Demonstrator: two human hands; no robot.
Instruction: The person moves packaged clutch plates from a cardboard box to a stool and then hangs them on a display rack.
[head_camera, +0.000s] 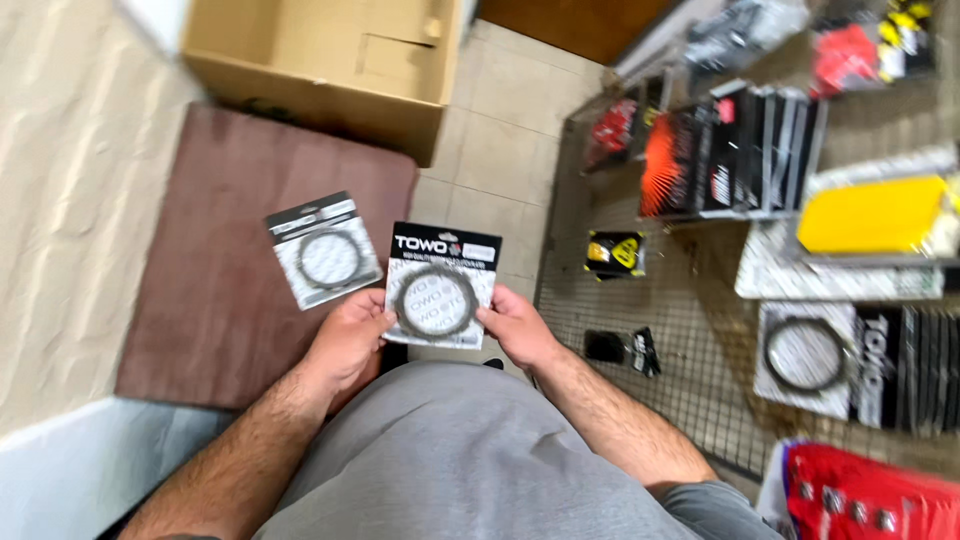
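Observation:
My left hand (348, 338) and my right hand (515, 325) together hold a flat packet (441, 287) with a black header card and a dark ring under clear plastic. The left hand grips its left edge, the right hand its right edge. A second packet of the same kind (324, 250) sticks out up and to the left, behind the first, near my left hand's fingers. Both packets are in front of my grey shirt, above the floor.
A wire mesh display rack (690, 330) on the right carries hanging packets: similar ring packets (850, 362), orange and black ones (730, 150), a yellow item (875, 212), red packs (870, 495). A brown mat (230, 300) and an open cardboard box (330, 60) lie on the tiled floor.

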